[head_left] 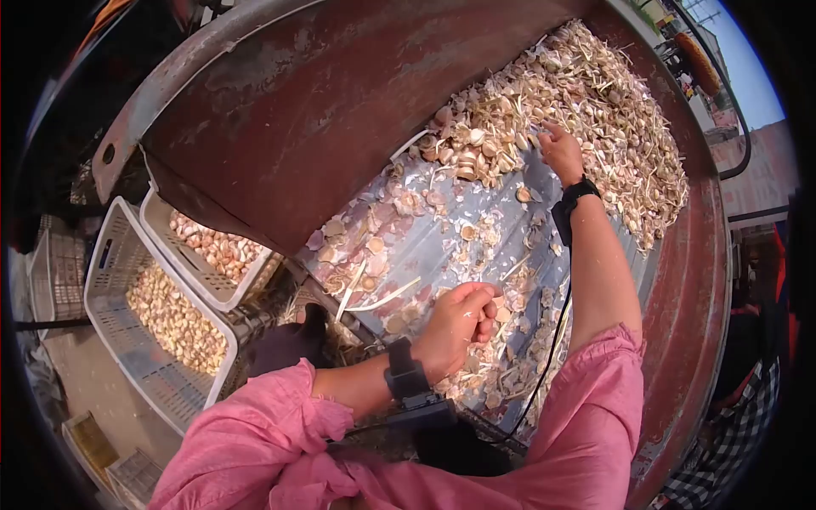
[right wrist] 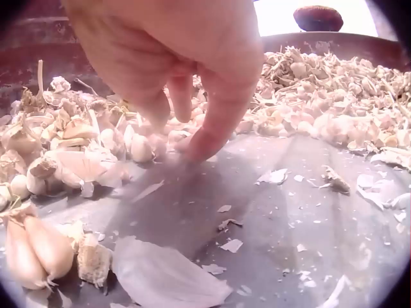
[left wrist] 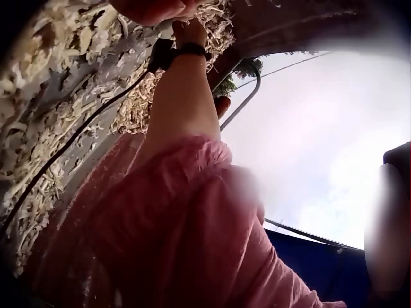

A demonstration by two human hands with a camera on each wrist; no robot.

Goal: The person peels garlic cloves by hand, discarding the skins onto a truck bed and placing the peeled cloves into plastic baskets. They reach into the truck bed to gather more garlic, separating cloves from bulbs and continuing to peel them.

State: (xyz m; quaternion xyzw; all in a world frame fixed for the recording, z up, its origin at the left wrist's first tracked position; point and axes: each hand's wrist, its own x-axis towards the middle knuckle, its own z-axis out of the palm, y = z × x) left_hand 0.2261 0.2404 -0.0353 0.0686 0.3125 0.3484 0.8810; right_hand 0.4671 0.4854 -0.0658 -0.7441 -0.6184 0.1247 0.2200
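Note:
My right hand (head_left: 561,153) reaches to the near edge of a heap of garlic cloves and dry stalks (head_left: 612,119). In the right wrist view, its bent fingers (right wrist: 212,125) point down among pale cloves (right wrist: 141,149), thumb and fingers apart. My left hand (head_left: 459,327) hovers over scattered garlic skins with fingers curled in; the inside of its palm is hidden. A pale flake (head_left: 501,310) shows beside its fingertips. Only a blurred part of the left hand (left wrist: 154,8) enters the left wrist view, at the top. Two joined cloves (right wrist: 40,247) lie at the lower left of the right wrist view.
The metal bed (head_left: 544,191) is littered with skins and root discs, and high rusty walls (head_left: 280,110) enclose it. Left of it stand a crate of peeled-looking cloves (head_left: 174,319) and a crate of pinkish garlic (head_left: 217,246). A black cable (head_left: 557,331) trails from the right wrist.

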